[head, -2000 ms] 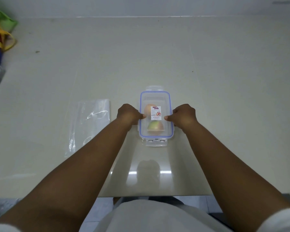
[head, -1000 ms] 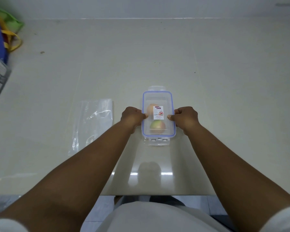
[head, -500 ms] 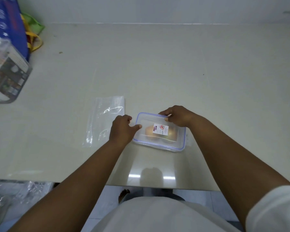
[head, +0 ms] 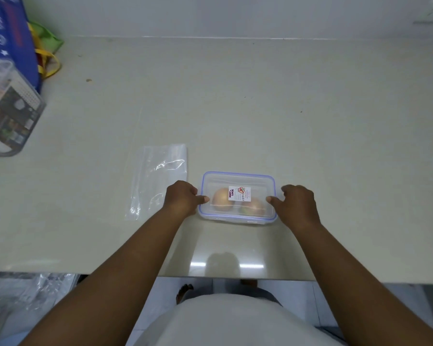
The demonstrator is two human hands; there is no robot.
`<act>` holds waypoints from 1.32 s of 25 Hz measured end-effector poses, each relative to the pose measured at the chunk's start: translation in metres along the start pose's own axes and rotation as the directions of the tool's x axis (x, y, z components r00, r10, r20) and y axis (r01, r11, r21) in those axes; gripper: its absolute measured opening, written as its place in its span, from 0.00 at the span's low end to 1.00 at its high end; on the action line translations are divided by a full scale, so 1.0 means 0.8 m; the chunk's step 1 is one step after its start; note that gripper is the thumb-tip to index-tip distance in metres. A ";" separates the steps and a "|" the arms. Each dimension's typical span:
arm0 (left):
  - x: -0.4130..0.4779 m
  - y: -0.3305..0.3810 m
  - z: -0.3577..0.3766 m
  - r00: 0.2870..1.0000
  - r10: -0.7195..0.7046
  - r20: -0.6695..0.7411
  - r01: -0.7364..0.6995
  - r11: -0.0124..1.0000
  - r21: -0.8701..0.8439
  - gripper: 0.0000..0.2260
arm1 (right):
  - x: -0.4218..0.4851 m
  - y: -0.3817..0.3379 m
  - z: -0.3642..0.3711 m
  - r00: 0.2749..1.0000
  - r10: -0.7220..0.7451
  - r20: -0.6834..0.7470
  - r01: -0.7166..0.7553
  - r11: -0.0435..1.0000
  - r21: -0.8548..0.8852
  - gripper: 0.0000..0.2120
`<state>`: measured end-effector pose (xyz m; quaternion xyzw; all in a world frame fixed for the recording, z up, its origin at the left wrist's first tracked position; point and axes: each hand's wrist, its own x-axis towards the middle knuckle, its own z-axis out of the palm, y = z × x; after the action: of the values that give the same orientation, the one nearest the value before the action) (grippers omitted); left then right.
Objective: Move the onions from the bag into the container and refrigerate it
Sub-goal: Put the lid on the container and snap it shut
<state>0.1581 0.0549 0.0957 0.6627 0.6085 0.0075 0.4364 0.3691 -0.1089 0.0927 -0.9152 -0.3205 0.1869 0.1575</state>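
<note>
A clear plastic container (head: 238,179) with a blue-rimmed lid lies crosswise on the counter, lid on. Two onions (head: 222,199) show through the lid, side by side under a white label. My left hand (head: 183,197) grips the container's left end, thumb on the lid. My right hand (head: 296,204) grips its right end, thumb on the lid too. An empty clear plastic bag (head: 158,177) lies flat on the counter just left of my left hand.
A clear box with printed packaging (head: 8,108) stands at the left edge, with a blue bag (head: 8,31) and a green bag with yellow handles (head: 45,51) behind it. The counter's front edge (head: 210,277) is close to my body. Crumpled plastic (head: 23,295) lies below at left.
The container has been turned from lengthwise to crosswise. My hands shifted from its long sides to its two short ends. The view swung left, showing more of the boxes and bags.
</note>
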 end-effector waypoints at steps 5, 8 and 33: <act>0.005 0.002 -0.001 0.998 -0.023 0.062 0.027 0.998 -0.060 0.12 | 0.005 -0.004 0.003 0.989 0.130 0.066 -0.136 0.985 0.105 0.19; 0.008 0.000 -0.002 0.993 -0.065 0.104 0.082 0.981 -0.174 0.11 | 0.014 -0.003 0.004 0.981 0.166 0.100 -0.186 0.950 0.252 0.16; 0.013 -0.020 0.007 0.993 0.008 0.115 0.019 0.972 -0.234 0.11 | -0.010 -0.002 0.034 0.990 0.130 -0.055 -0.107 0.945 0.310 0.14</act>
<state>0.1510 0.0581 0.0775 0.6041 0.5790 0.0397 0.5462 0.3502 -0.1087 0.0712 -0.9036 -0.2259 0.2090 0.2979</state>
